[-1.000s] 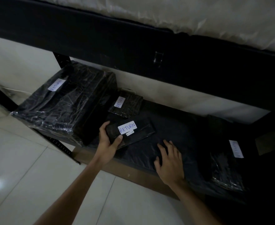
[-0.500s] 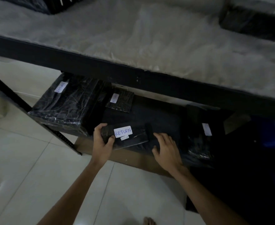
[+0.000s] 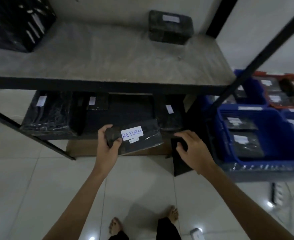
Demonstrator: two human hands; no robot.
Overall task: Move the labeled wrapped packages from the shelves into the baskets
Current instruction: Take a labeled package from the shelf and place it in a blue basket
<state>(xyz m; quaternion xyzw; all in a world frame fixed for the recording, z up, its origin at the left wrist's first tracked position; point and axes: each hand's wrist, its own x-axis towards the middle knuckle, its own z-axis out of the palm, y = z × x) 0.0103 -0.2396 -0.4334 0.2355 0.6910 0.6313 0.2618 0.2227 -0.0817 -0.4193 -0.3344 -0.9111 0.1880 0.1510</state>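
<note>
A white tiled floor (image 3: 30, 179) is shining under a black metal rack. Its top shelf (image 3: 108, 54) is a flat grey board, and its lower shelf (image 3: 130, 110) is lying dark below.

The left hand (image 3: 108, 144) is holding a flat wrapped package (image 3: 149, 139) by its left end, with the thumb on top and the fingers curling round the edge. The package is hanging just in front of the lower shelf, off the rack. Its white label (image 3: 132, 135) is saying RETURN in blue letters. The right hand (image 3: 189, 146) is floating beside the package, not touching it. Its fingers are loosely bent and seem to be holding nothing.

The blue basket (image 3: 285, 141) is sitting on the floor to the right, with a red basket (image 3: 264, 74) behind it. Other wrapped packs (image 3: 246, 146) are already lying in the blue one.

To do this step well, I think the right hand should be taking the loose end, because the package is long and thin and may be sagging. Reading the label first should be helping to pick the right basket. Then it should be going in flat.

The wrap is looking black, shiny and crinkly, so it may be slipping. A big boxy package (image 3: 50, 115) is waiting on the lower shelf.
</note>
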